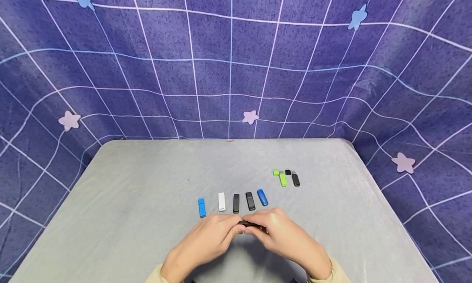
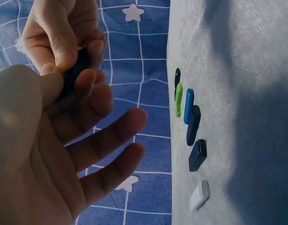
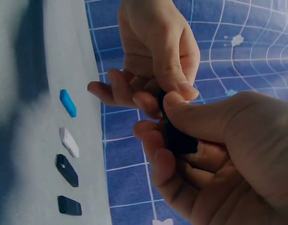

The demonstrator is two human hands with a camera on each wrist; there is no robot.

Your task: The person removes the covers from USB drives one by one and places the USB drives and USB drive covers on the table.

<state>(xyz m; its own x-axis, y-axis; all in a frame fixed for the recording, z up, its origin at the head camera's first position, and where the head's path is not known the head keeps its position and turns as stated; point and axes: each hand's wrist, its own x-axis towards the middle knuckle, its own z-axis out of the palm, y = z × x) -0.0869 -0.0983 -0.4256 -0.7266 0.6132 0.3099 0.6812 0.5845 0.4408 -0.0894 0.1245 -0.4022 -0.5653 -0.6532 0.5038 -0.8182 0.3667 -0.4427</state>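
Sleeves [image 1: 330,272] nearest, one at each wrist, pale. Ahead of them both hands, raised above the surface [image 1: 147,172], fingertips meeting at a small dark piece [image 1: 250,224]. Left hand [image 1: 212,236]: thumb and forefinger pinch one end; the other fingers spread loosely. Right hand [image 1: 282,236]: thumb on top, fingers curled round the longer part. Whether the dark piece is one part or two, cannot tell; fingers cover much of it.

Handling, by judgement: light, stiff, probably hard plastic, smooth enough to slip. Best held by its broad flat faces, near the ends, thumb opposite forefinger; any metal plug would be the delicate part, so no bending there.

Just beyond, a row across the surface, well in from left and right edges: blue stick [image 1: 201,208], white stick [image 1: 221,202], dark stick [image 1: 236,203], black stick [image 1: 250,201], bright blue stick [image 1: 262,197], the last tilted.

Farther, towards the far right corner: green stick [image 1: 283,179], green cap [image 1: 276,173] just beside; then charcoal stick [image 1: 296,179], black cap [image 1: 288,172] likewise. Both sticks' bare plugs point to the far edge.

Beyond that edge, purple cloth [image 1: 214,78], pale lines, stars [image 1: 250,117].
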